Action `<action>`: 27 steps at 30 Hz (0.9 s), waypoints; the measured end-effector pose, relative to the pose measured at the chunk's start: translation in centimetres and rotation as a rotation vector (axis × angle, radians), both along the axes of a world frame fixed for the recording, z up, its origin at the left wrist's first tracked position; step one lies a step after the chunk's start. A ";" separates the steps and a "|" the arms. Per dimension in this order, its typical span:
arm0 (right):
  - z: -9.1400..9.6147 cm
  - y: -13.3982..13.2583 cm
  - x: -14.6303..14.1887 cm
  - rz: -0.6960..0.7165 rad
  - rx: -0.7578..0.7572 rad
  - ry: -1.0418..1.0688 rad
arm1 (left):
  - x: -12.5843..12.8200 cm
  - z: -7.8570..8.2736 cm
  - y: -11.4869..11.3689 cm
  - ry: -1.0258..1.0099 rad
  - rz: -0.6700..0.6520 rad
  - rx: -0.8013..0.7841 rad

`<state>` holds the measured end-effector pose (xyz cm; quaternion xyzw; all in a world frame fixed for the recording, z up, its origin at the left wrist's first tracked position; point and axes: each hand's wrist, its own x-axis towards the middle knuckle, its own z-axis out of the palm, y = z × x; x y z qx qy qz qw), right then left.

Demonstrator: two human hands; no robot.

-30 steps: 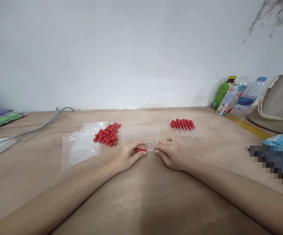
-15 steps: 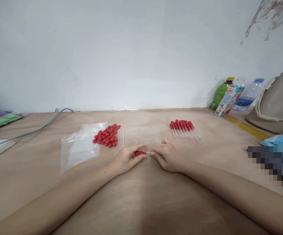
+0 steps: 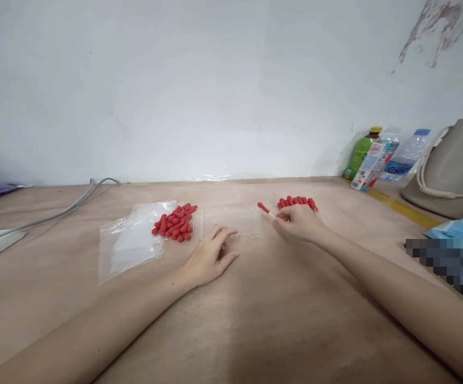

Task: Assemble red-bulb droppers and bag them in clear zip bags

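My right hand pinches a dropper, a clear tube with a red bulb, and holds it just left of the row of finished red-bulbed droppers. My left hand rests on the wooden table with its fingers loosely apart and nothing in it. It lies just in front of a row of clear tubes. A heap of loose red bulbs sits to the left of the tubes.
Clear plastic bags lie left of the bulbs. A grey cable runs along the far left. Bottles stand at the back right against the wall, beside a beige bag. A blue packet lies at the right edge.
Both hands were together at the centre, joined on one dropper. The left hand has let go and stays put; the right hand has carried the dropper back and right, toward the finished row.
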<state>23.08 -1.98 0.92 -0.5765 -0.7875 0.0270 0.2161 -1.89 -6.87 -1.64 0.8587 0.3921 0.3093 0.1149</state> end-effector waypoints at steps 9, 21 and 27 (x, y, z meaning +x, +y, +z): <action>-1.2 3.4 -0.5 -0.383 -0.012 -0.230 | 0.1 0.2 0.1 0.068 -0.060 -0.028; -0.7 2.2 -3.2 -0.232 -0.071 -0.117 | 0.3 0.3 0.2 0.087 -0.080 -0.026; -0.6 2.5 -4.4 -0.242 -0.201 -0.107 | 0.2 0.5 0.2 0.084 -0.074 -0.030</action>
